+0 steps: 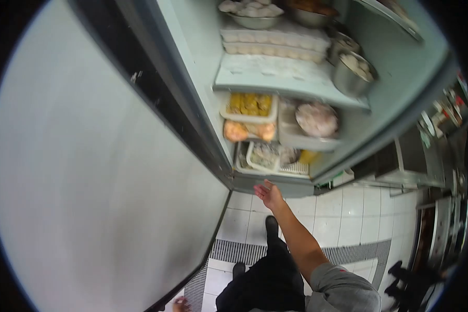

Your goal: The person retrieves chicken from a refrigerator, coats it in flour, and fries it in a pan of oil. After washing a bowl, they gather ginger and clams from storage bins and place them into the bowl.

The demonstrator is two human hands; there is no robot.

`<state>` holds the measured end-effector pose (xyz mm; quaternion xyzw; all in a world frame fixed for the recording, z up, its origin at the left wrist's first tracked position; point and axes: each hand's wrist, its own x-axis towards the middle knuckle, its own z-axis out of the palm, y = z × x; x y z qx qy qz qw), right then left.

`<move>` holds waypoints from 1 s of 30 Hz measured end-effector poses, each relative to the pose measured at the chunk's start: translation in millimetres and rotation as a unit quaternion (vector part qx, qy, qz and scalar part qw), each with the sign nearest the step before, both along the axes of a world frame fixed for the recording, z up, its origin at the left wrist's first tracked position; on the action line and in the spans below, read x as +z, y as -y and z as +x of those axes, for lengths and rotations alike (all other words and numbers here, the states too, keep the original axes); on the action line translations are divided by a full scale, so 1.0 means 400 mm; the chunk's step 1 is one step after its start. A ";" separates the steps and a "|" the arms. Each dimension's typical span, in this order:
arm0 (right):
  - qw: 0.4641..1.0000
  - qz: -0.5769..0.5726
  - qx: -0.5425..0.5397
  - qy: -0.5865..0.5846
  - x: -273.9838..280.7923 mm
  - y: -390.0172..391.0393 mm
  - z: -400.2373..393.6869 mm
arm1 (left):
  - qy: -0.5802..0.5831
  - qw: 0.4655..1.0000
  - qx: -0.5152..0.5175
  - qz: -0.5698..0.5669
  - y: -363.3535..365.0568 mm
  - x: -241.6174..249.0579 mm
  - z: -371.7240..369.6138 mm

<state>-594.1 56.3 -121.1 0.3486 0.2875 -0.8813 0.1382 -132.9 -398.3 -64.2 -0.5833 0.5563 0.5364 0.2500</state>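
Note:
My right hand (269,196) reaches out in front of the fridge's lower edge, fingers apart and holding nothing. Just beyond it, on the bottom level, a white tub (263,157) holds pale, greenish food. Above that tub are orange-pink food (248,131) and a white tray of yellow food (250,105). Only a small part of my left hand (180,304) shows at the bottom of the view, near the edge of the big open fridge door (104,171). Its fingers are too blurred and cut off to read.
Egg trays (275,44), a bowl of white food (252,18) and a metal pot (352,75) stand on the upper shelf. Lower right sits a bowl of pale pink food (317,119). A drain grate (244,252) crosses the tiled floor. Steel counters (408,161) line the right.

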 end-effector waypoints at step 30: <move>0.982 0.135 0.102 0.080 0.009 -0.250 -0.275 | -0.221 0.689 -0.572 -0.387 -0.839 -0.313 -1.498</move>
